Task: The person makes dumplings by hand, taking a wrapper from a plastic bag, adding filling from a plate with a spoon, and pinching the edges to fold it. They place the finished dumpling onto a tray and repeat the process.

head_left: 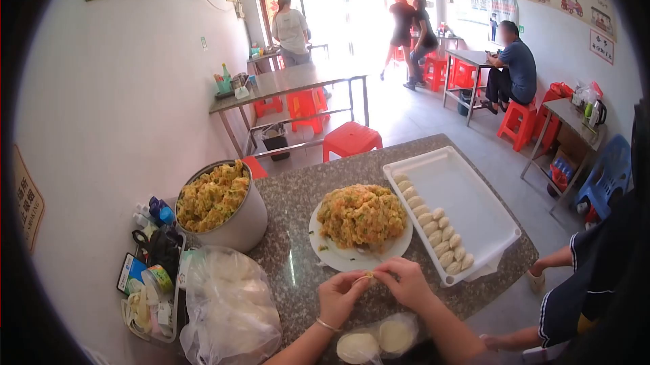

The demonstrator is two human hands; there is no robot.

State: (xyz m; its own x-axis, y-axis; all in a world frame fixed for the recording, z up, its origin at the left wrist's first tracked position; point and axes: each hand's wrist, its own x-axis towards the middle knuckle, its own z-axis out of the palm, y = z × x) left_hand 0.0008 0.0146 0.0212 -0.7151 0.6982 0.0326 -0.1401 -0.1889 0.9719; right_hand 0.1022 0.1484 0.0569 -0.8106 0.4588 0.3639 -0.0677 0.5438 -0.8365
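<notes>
Both hands meet over the speckled table, in front of a white plate [328,254] heaped with orange-yellow filling [362,216]. My left hand [340,298] is closed on one side of a small dumpling [366,277], and a bit of filling shows at its top. Pinched fingers of my right hand [406,285] grip the other side; the dumpling is mostly hidden by the fingers. Below the wrists lie round dough wrappers [357,347] in clear plastic. To the right, a white tray [484,196] holds rows of finished dumplings [437,229] along its left side.
A deep metal pot [240,226] of filling stands at the left, behind a plastic bag of wrappers [233,297]. A cluttered basket [179,297] sits at the table's left edge. Someone in dark clothes [589,284] stands close on the right. Red stools [352,140], tables and several people are farther back.
</notes>
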